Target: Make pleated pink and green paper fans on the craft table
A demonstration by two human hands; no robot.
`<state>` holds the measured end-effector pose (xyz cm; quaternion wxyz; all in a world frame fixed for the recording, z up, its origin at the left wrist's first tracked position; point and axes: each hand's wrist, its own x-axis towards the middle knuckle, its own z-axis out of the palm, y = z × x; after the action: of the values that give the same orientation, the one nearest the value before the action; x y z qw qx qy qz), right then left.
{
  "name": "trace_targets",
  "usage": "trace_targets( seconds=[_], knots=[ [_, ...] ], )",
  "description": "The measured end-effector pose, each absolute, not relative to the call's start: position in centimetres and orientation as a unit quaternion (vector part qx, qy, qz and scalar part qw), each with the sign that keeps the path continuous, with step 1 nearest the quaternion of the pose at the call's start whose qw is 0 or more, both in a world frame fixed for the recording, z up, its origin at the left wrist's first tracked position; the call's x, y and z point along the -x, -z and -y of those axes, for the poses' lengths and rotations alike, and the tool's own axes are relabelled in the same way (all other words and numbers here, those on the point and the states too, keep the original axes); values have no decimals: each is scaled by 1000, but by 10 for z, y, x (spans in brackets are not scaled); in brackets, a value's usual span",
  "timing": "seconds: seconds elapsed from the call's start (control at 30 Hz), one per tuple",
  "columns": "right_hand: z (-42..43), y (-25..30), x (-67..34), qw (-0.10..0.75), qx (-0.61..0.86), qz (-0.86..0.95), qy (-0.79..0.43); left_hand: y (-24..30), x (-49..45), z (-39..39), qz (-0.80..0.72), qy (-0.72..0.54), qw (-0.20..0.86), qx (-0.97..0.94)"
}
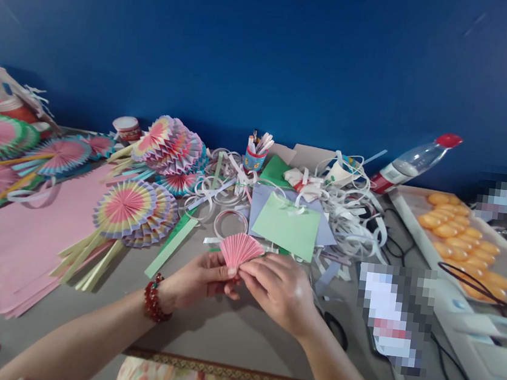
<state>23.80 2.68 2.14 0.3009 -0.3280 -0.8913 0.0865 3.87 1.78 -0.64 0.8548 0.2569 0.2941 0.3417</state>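
Note:
A small pleated pink paper fan (241,251) stands spread out between my hands, above the front middle of the table. My left hand (206,279), with a red bead bracelet (157,298) at the wrist, pinches the fan near its narrow lower end. From the other side, the fingers of my right hand (276,287) close on the same lower end and hide part of it. Just beyond lie a light green paper sheet (288,226) and a roll of tape or ring (230,224).
Finished round paper fans (124,209) and pink sheets (42,233) lie left. White paper strips (355,220) tangle at the back, near a pen cup (254,158). Right are a bottle (414,162), a tray rim (407,232) around orange oval items, cables and a blurred-out device (392,318).

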Motion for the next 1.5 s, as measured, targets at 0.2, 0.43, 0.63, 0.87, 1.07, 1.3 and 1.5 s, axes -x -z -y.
trace_targets(
  seconds=[0.2,0.43,0.63,0.87,1.07,1.3,1.5],
  knots=[
    [-26,-21,-237,306,332,886,-108,4,-39,-17,-286,-347,858,-248],
    [-26,-25,-235,314,332,884,-96,4,-38,-19,-284,-346,862,-240],
    [-24,-22,-233,312,337,887,-56,7,-39,-18,-300,-347,856,-238],
    [-22,-21,-231,307,357,880,-64,4,-40,-18,-308,-353,845,-260],
    [-24,-24,-232,317,357,869,-128,5,-41,-17,-300,-356,849,-249],
    [-24,-23,-232,358,365,841,-179,7,-40,-19,-288,-365,856,-227],
    [-23,-27,-237,415,374,783,-274,6,-37,-22,-312,-364,855,-199]
  ],
)
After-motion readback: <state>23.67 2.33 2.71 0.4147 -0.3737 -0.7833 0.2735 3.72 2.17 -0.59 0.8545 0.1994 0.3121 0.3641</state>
